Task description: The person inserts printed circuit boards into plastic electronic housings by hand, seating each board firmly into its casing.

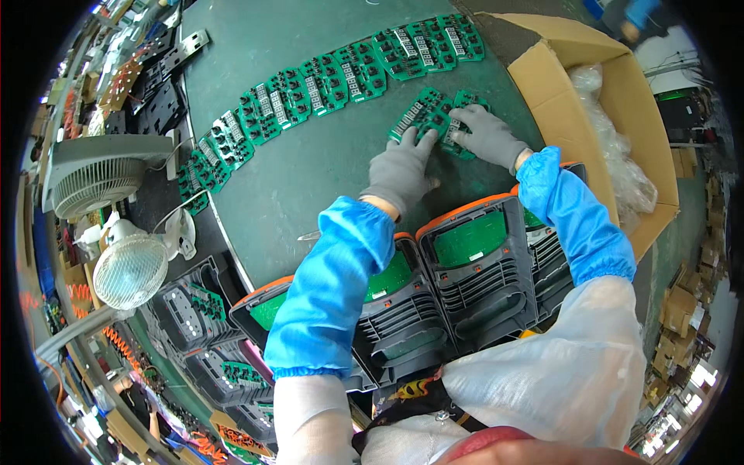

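Two green circuit boards lie close together on the green table, right of centre. My left hand [399,172], in a grey glove, has its fingers stretched and its thumb apart. Its fingertips touch the lower edge of the left circuit board [419,111]. My right hand [488,138], also gloved in grey, grips the right circuit board [453,142] from its right side and covers part of it. Both boards carry black components and pale display strips. Blue sleeves cover both forearms.
Beyond my hands, a curved row of circuit boards [312,84] crosses the table [310,159]. Grey plastic housings [480,267] with orange rims line the near edge. An open cardboard box [554,97] holding clear plastic bags stands at the right. Fans [130,265] stand at the left.
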Demonstrator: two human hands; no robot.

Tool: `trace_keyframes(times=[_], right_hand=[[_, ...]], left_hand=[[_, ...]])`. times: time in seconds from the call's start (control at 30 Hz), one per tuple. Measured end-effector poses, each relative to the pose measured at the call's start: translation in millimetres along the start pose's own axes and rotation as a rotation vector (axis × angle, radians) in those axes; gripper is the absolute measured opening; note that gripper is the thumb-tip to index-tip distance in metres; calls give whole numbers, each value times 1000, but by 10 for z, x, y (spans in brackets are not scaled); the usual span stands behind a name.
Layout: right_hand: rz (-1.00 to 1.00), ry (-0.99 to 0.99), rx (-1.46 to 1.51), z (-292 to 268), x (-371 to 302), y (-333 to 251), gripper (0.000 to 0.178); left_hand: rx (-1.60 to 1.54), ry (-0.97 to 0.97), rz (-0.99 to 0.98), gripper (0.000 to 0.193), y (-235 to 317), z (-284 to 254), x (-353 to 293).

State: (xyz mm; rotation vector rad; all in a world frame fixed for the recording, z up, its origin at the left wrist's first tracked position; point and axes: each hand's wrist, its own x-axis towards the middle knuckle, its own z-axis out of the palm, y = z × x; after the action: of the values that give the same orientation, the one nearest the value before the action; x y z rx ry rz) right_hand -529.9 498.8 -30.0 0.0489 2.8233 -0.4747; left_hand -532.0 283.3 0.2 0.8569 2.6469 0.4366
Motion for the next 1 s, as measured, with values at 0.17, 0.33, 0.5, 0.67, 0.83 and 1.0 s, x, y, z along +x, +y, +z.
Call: trace_keyframes(times=[0.17,0.33,0.5,0.67,0.83,1.0], right_hand=[[-20,17,-141,-112,-102,-75,38],[72,-27,-342,-14,-92,-146,32],[240,-17,-319,-202,-263,-145,35],[39,-13,-333,330,-64,155,23],[-91,-68,-221,37,-163,108,33],[-212,82,-581,-265,186,-57,31]], left_hand=[[37,-147,-108,52,-47,148,117],[-9,15,-89,23,-320,240,98],[-28,-18,-82,19,-272,-64,35],[-197,188,-9,20,-430,-462,-537],[-128,588,77,22,-411,-867,-1228],[-138,777,-148,21,-398,-1008,-2580]])
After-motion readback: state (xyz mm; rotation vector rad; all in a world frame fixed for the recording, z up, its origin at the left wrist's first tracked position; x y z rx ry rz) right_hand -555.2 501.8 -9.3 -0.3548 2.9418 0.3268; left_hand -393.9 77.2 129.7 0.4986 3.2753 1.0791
